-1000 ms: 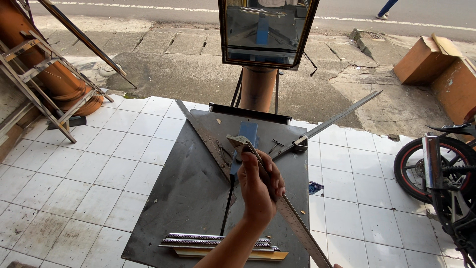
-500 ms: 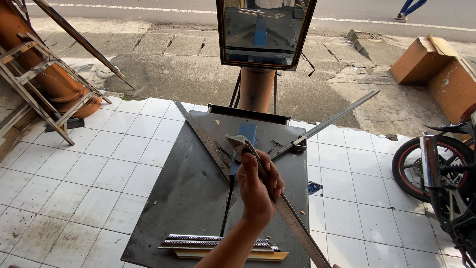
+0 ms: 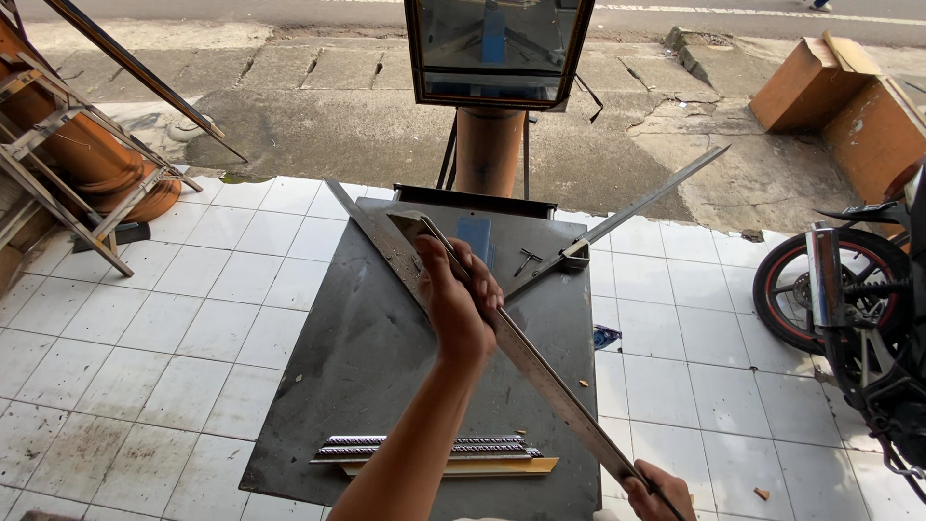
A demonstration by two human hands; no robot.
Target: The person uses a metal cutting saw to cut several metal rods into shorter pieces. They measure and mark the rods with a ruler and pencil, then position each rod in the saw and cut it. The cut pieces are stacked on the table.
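Dark steel work table (image 3: 318,386) on white tiles; long metal strip (image 3: 540,371) lies diagonally across it.

Left hand (image 3: 461,307): fingers wrapped tight round the strip near its upper end. Right hand (image 3: 661,490): curled round the lower end at the frame's bottom edge, partly cut off.

Long axis runs from up-left, just beyond the left fingers, down-right to the right fingers; far tip points away toward the post.

Risks, as I judge: a long thin strip can flex or twist between the two grips; its tip could knock the clamped bar (image 3: 627,212) just right of the left fingers; edges may cut bare palms.

Moulding pieces (image 3: 434,453) lie below the left wrist.
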